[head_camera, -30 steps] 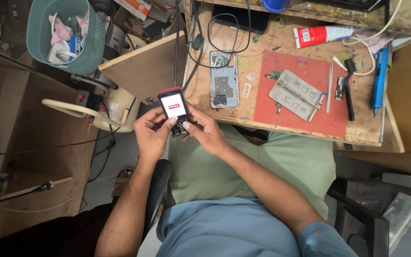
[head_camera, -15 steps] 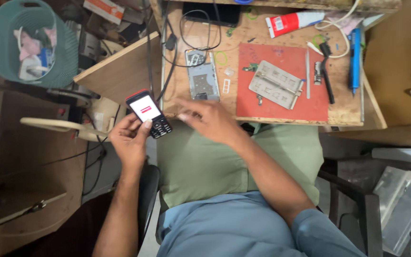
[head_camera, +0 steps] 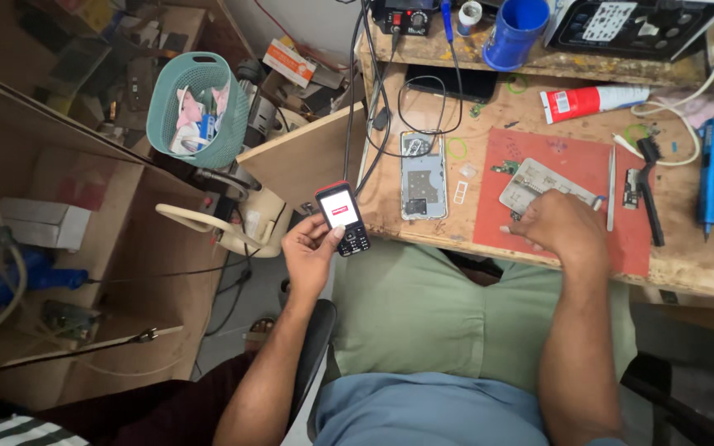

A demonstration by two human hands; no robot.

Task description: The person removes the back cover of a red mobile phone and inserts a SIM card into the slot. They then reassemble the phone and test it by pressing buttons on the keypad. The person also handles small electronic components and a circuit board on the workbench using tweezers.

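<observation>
My left hand holds a small black keypad phone with a lit screen and a red rim, just off the left front corner of the wooden bench. My thumb rests on its keys. My right hand lies on the red work mat, fingers resting on a grey metal phone part. Whether it grips that part is unclear. An opened phone body lies face down between the two hands.
On the bench are a blue mug, a red-and-white tube, a blue pen-shaped tool, a black brush, tweezers and black cables. A teal basket stands at left.
My right hand left the keypad phone and moved right onto the grey part on the red mat. My left hand alone holds the phone now. The view shifted.
</observation>
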